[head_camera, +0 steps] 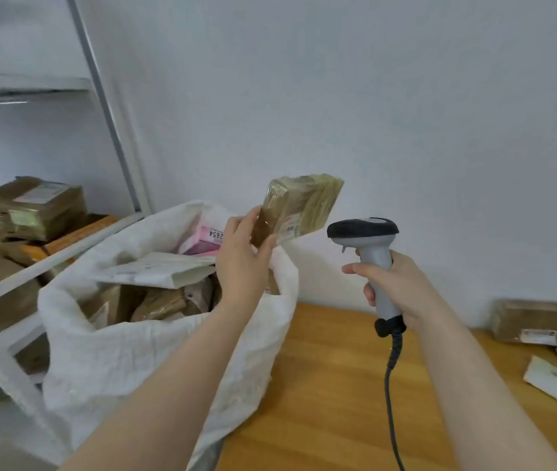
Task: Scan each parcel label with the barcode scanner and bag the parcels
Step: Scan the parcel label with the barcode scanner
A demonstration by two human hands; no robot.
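Right now the left hand (241, 256) pinches the lower corner of a flat brown tape-wrapped cardboard parcel (299, 207) at frame centre, its long axis tilting up toward the right. Just right of it, the right hand (396, 283) grips the handle of a grey-and-black corded barcode scanner (367, 248), nose facing the white label (290, 229) (print blurred). Directly below-left gapes the white woven sack (141, 338), already holding parcels.

Glossy tape wraps the brown cardboard parcel (299, 208); the sack (154, 348) is rough woven plastic, the bench (331, 402) smooth wood.
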